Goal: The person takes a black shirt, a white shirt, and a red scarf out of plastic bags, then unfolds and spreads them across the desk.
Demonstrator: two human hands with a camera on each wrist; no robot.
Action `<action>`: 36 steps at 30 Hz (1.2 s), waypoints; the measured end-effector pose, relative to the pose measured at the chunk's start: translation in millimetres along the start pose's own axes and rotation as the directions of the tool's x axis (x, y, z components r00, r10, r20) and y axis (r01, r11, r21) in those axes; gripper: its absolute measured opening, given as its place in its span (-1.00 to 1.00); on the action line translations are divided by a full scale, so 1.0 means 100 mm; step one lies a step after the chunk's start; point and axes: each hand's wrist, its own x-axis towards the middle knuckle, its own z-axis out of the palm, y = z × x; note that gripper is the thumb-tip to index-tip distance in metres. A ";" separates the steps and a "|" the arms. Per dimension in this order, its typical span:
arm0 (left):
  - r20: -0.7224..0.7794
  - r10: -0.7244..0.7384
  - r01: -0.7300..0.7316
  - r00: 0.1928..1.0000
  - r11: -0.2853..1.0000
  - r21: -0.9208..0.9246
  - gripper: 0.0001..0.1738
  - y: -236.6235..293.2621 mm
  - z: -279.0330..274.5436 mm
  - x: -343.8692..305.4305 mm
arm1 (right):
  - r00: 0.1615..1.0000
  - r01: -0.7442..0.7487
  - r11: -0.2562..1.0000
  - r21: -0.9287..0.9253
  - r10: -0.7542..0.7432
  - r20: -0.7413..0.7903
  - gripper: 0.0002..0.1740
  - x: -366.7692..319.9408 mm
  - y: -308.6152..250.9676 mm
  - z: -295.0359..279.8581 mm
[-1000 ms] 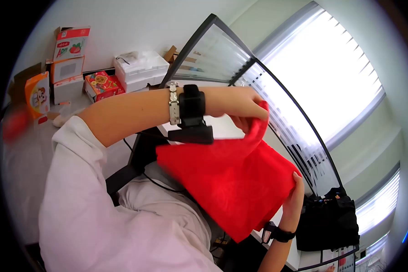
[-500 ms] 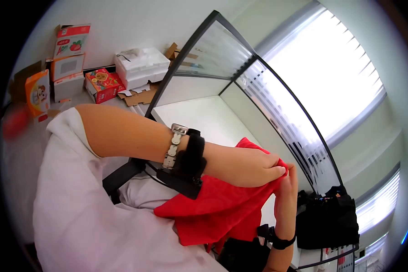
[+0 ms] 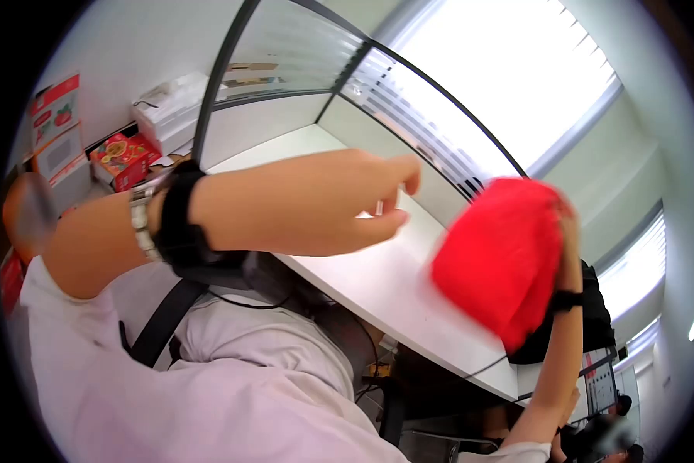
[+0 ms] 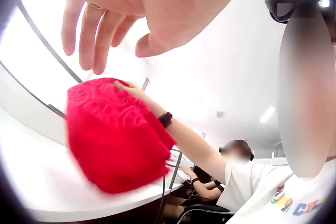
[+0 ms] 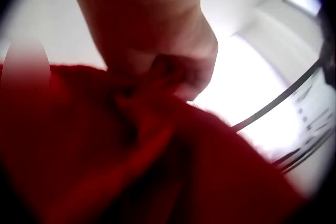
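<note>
A red towel (image 3: 497,255) with an embossed swirl pattern hangs bunched over the white desk (image 3: 409,289), blurred by motion. My right hand (image 3: 568,228) grips it at its upper edge; in the right wrist view, the fingers of that hand (image 5: 184,56) curl into gathered folds of the cloth. Apart from the towel, my left hand (image 3: 347,199) is held over the desk with nothing in it. The left wrist view shows this hand (image 4: 136,3) with loosely extended fingers, above the towel (image 4: 113,140).
A black-framed partition (image 3: 285,54) stands along the back of the desk. A black bag (image 3: 600,309) sits at the right, behind my right arm. On the left are a red carton (image 3: 119,162) and a white foam box (image 3: 169,112). Another person (image 4: 205,184) sits farther off.
My left hand has let go of the towel and moved left. My right hand has carried the towel up and to the right, away from my lap. The head view has turned rightward.
</note>
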 end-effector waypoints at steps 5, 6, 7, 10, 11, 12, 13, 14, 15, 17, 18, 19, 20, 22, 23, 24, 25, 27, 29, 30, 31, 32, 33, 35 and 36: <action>-0.007 0.254 -0.253 0.967 0.964 0.088 -0.86 -0.15 -0.33 -0.17 | 0.332 0.157 -0.031 0.987 0.943 -0.023 -0.70 -1.26 1.83 -0.39; -0.005 0.236 -0.235 0.972 0.970 0.065 -0.87 -0.12 -0.36 -0.23 | 0.207 0.154 -0.115 0.981 0.975 0.082 -0.70 -1.53 1.74 -0.30; -0.010 0.222 -0.222 0.975 0.974 0.051 -0.87 -0.10 -0.39 -0.28 | 0.086 0.172 -0.191 0.966 0.980 0.178 -0.69 -1.74 1.66 -0.22; 0.178 0.128 -0.149 0.976 0.982 0.112 -0.92 -0.11 -0.45 -0.39 | 0.026 -0.388 0.126 0.913 0.992 -0.126 -0.76 -2.36 1.75 0.21; 0.214 0.065 -0.096 0.975 0.986 0.138 -0.93 -0.10 -0.44 -0.41 | -0.019 -0.554 0.169 0.815 0.976 -0.215 -0.80 -2.55 1.75 0.35; 0.219 0.015 -0.067 0.976 0.971 0.229 -0.94 -0.09 -0.44 -0.42 | -0.043 -0.564 0.140 0.814 0.979 -0.198 -0.82 -2.60 1.61 0.47; 0.221 -0.033 -0.041 0.975 0.946 0.323 -0.94 -0.08 -0.45 -0.43 | -0.069 -0.570 0.110 0.814 0.981 -0.181 -0.84 -2.64 1.48 0.57; 0.153 0.063 -0.124 0.986 0.891 0.436 -0.93 -0.12 -0.46 -0.49 | -0.091 -0.568 0.056 0.821 0.987 -0.130 -0.78 -2.70 1.45 0.70; 0.124 -0.002 -0.054 0.992 0.895 0.442 -0.91 -0.06 -0.51 -0.47 | -0.063 -0.628 0.032 0.777 0.994 -0.091 -0.67 -2.76 1.28 0.76; 0.012 0.047 -0.048 0.999 0.912 0.407 -0.89 -0.14 -0.57 -0.51 | -0.296 -0.684 -0.056 0.727 0.932 -0.207 -0.61 -2.78 1.06 0.89; -0.074 0.093 -0.058 0.993 0.922 0.383 -0.89 -0.20 -0.55 -0.55 | -0.546 -0.562 -0.119 0.819 0.796 -0.260 -0.48 -2.91 1.51 1.13; -0.159 0.134 -0.070 0.978 0.931 0.357 -0.89 -0.27 -0.53 -0.58 | -0.758 -0.421 -0.139 0.896 0.597 -0.263 -0.35 -2.79 1.38 1.19; -0.132 0.158 -0.095 0.979 0.914 0.394 -0.89 -0.33 -0.57 -0.59 | -0.707 -0.554 -0.267 0.789 0.650 -0.277 -0.25 -2.77 1.21 1.20; -0.127 0.076 -0.024 0.989 0.931 0.365 -0.89 -0.12 -0.48 -0.56 | -0.657 -0.671 -0.369 0.643 0.698 -0.285 -0.15 -2.47 0.36 1.05; -0.124 -0.010 0.051 0.992 0.941 0.333 -0.88 -0.03 -0.44 -0.56 | -0.546 -0.731 -0.278 0.623 0.786 -0.291 -0.05 -2.56 0.44 1.10; -0.164 -0.064 0.108 0.984 0.955 0.277 -0.88 -0.06 -0.40 -0.57 | -0.423 -0.778 -0.177 0.603 0.857 -0.295 0.05 -2.63 0.55 1.16; -0.162 -0.062 0.106 0.985 0.955 0.278 -0.88 -0.08 -0.43 -0.57 | -0.245 -0.724 0.004 0.689 0.933 -0.263 0.13 -2.65 0.67 1.25; 0.047 -0.050 0.022 0.998 0.878 0.477 -0.90 -0.11 -0.53 -0.54 | 0.093 -0.672 0.315 0.670 0.934 -0.346 0.00 -2.50 0.88 1.38; 0.105 -0.116 0.056 0.988 0.891 0.450 -0.91 0.04 -0.52 -0.47 | 0.098 -0.644 0.241 0.726 0.967 -0.234 -0.21 -2.39 1.10 1.47; 0.145 -0.172 0.098 0.974 0.905 0.415 -0.91 0.12 -0.50 -0.45 | 0.149 -0.503 0.142 0.853 0.986 -0.077 -0.48 -2.41 1.10 1.44; 0.186 -0.228 0.143 0.956 0.913 0.382 -0.90 0.14 -0.49 -0.43 | 0.148 -0.505 0.138 0.852 0.986 -0.072 -0.48 -2.39 1.14 1.48; 0.153 -0.116 0.065 0.981 0.951 0.302 -0.88 0.06 -0.45 -0.47 | 0.103 -0.412 0.018 0.911 0.994 0.027 -0.60 -2.35 1.16 1.51; 0.148 0.022 -0.072 0.989 0.938 0.339 -0.89 0.03 -0.40 -0.47 | 0.067 -0.309 -0.102 0.946 0.989 0.129 -0.72 -2.35 1.26 1.58; 0.300 -0.061 -0.024 0.952 0.962 0.271 -0.89 0.06 -0.41 -0.42 | 0.211 -0.162 -0.061 0.985 0.973 0.095 -0.78 -2.12 1.13 1.68; 0.302 -0.057 -0.028 0.952 0.962 0.270 -0.89 0.07 -0.39 -0.41 | 0.212 -0.164 -0.090 0.982 0.969 0.124 -0.66 -1.91 0.95 1.70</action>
